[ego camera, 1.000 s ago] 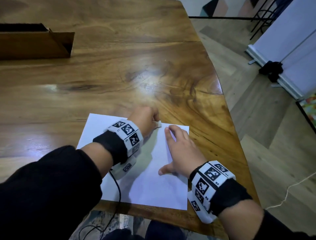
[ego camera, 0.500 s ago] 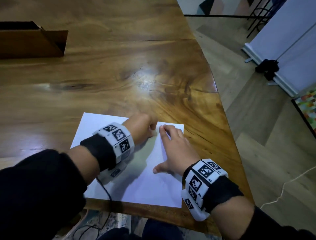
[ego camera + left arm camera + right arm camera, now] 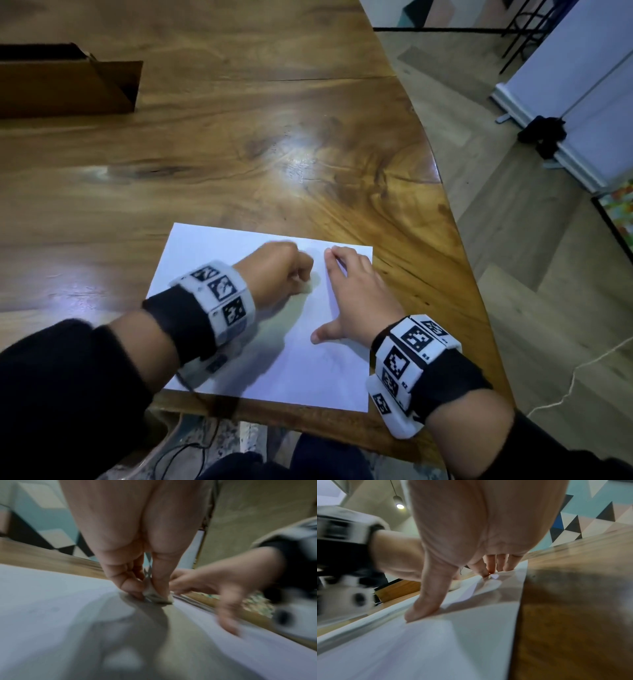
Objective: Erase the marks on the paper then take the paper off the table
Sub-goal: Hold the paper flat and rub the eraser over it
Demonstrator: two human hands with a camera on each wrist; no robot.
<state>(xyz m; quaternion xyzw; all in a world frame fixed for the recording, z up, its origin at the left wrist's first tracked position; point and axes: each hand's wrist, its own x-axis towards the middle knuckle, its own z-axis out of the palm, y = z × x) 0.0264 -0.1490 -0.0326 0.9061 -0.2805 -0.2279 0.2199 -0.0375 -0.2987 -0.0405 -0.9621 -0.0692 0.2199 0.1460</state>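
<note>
A white sheet of paper (image 3: pixel 287 370) lies at the near edge of the wooden table (image 3: pixel 239 171). My left hand (image 3: pixel 279 274) is curled over its upper middle and pinches a small whitish eraser (image 3: pixel 158 597) against the sheet. My right hand (image 3: pixel 356 301) lies flat on the paper's right half, fingers straight and thumb spread, pressing it down. In the right wrist view the fingertips (image 3: pixel 489 570) and the thumb touch the paper (image 3: pixel 453 642). Faint pencil marks (image 3: pixel 330 359) show below the right thumb.
An open cardboard box (image 3: pixel 68 85) stands at the far left of the table. The table's right edge curves close beside the paper, with wooden floor (image 3: pixel 548 308) beyond. A black cable (image 3: pixel 191 445) hangs down from my left wrist.
My left hand with the eraser has pulled back from the paper's top edge towards me, further onto the sheet. The right hand stays flat on the paper.
</note>
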